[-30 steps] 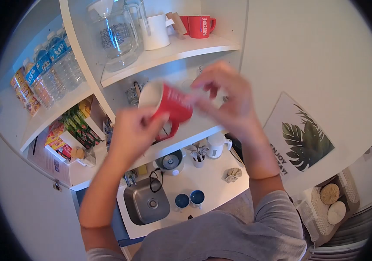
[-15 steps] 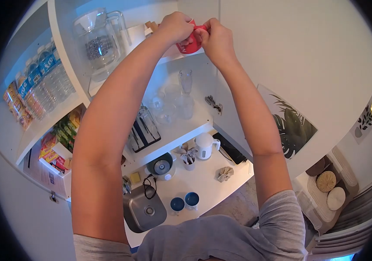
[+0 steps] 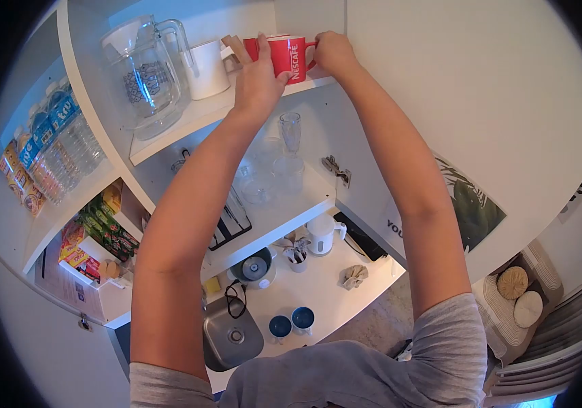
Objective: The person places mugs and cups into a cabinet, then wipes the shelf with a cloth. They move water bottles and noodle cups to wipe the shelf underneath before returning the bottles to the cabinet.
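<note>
A red mug [image 3: 291, 58] with white NESCAFE lettering stands upright at the front of the upper cabinet shelf [image 3: 236, 96]. My left hand [image 3: 257, 78] rests against the mug's left side, its fingers spread. At the mug's handle, on the right, the fingers of my right hand [image 3: 335, 54] are closed. Part of another red item shows behind the mug. Left of my left hand are a white mug [image 3: 207, 70] and a large clear glass pitcher [image 3: 147, 81].
Glasses [image 3: 290, 132] and a dark rack [image 3: 231, 224] occupy the lower shelf. Water bottles [image 3: 63, 129] stand at left. Below are a sink [image 3: 233, 333], two blue-lined cups [image 3: 302, 318] and a white kettle [image 3: 321, 234]. An open cabinet door [image 3: 468, 88] is at right.
The red mug has turned so its lettering and handle show. My left hand has moved down and left, its fingers now spread. The white mug has come into clearer view.
</note>
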Motion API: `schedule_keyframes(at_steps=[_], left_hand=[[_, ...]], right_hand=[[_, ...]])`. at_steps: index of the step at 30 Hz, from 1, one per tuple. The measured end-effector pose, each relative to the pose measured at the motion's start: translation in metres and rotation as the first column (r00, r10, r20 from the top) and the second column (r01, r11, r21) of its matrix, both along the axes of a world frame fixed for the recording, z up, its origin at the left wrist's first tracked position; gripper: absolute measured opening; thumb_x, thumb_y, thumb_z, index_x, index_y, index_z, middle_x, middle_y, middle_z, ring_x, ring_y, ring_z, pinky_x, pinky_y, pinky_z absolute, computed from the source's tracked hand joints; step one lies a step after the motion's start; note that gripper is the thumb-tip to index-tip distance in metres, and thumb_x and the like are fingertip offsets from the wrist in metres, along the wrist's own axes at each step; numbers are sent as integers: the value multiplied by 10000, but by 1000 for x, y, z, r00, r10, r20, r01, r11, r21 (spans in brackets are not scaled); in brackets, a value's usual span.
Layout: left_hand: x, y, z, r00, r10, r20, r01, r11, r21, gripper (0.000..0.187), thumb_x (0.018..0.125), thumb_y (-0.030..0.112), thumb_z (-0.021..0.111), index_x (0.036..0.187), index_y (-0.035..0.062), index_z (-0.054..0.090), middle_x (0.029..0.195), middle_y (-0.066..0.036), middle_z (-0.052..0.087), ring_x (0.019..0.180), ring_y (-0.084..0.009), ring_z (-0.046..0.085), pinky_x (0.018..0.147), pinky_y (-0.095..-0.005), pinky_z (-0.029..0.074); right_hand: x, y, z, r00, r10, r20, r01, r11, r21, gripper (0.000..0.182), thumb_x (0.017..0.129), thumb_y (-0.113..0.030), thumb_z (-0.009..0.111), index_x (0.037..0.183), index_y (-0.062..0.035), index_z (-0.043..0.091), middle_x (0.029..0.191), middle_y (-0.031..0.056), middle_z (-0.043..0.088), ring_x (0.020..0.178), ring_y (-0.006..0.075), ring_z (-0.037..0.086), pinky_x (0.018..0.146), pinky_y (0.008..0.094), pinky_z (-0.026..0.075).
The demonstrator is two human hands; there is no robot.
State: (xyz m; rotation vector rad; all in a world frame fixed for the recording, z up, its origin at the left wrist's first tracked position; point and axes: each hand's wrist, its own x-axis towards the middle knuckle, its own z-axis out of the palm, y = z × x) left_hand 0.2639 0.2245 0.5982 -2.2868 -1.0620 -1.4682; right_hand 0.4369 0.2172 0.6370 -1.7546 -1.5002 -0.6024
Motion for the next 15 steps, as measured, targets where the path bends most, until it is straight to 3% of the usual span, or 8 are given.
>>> schedule_keyframes(at_steps=[1,2,3,4,5,6,9,15], left_hand=[[2,2,1,1000,-18,-14,18,998,-52,896,754,290,764,1434,-13,265,1237,-295,498,951,-386,631,821,-432,523],[4,4,2,999,-39,-28,36,994,-104,914,742,301,773,1432,-19,265,1287,-357,422,979,-428,619,846,-439,527],[6,7,2,999,-38,-25,35,994,-106,914,742,301,773,1432,-19,265,1287,-357,422,979,-428,619,846,-439,527],[8,10,2,999,-16,-33,14,997,-77,938,732,340,777,1429,-26,267,1106,-285,546,915,-396,639,806,-427,528],[9,13,1,999,6,-42,-8,999,-48,964,721,378,781,1426,-33,269,925,-213,670,851,-363,659,765,-415,529],[10,13,1,999,6,-40,-8,999,-48,964,721,378,781,1426,-33,269,925,-213,670,851,-363,659,765,-415,529],[12,14,2,998,-2,-58,-1,999,-49,957,708,398,783,1417,-31,304,919,-231,667,871,-367,659,777,-410,531],[12,17,0,994,-60,-96,52,995,-82,847,753,351,751,1393,-39,356,903,-235,668,901,-363,659,815,-402,528]], right_hand=[[-4,-1,3,1000,1,2,-1,1000,-3,224,773,-155,634,916,12,672,922,201,677,909,344,654,820,411,516],[-8,-2,6,998,14,65,-23,989,147,262,784,-195,625,927,20,673,935,199,678,903,346,653,830,414,512],[-12,-2,8,991,18,129,-56,955,293,303,795,-235,615,938,27,673,948,197,678,898,348,652,839,416,508],[-15,-3,10,991,20,131,-58,955,292,303,795,-235,615,938,27,673,948,197,678,898,348,652,839,416,508],[-19,-4,11,980,197,36,-200,952,230,333,813,-283,604,927,19,684,913,196,681,859,348,656,811,415,514],[-22,-7,13,930,361,-68,-344,921,181,368,830,-332,592,916,10,694,878,194,685,821,349,660,784,414,520],[-24,-20,18,949,306,-77,-309,951,-28,438,845,-424,581,867,-7,712,788,191,681,761,347,660,739,418,520],[-15,-4,15,964,259,-59,-260,965,-20,534,868,-500,567,988,2,703,797,182,688,722,291,667,700,365,527]])
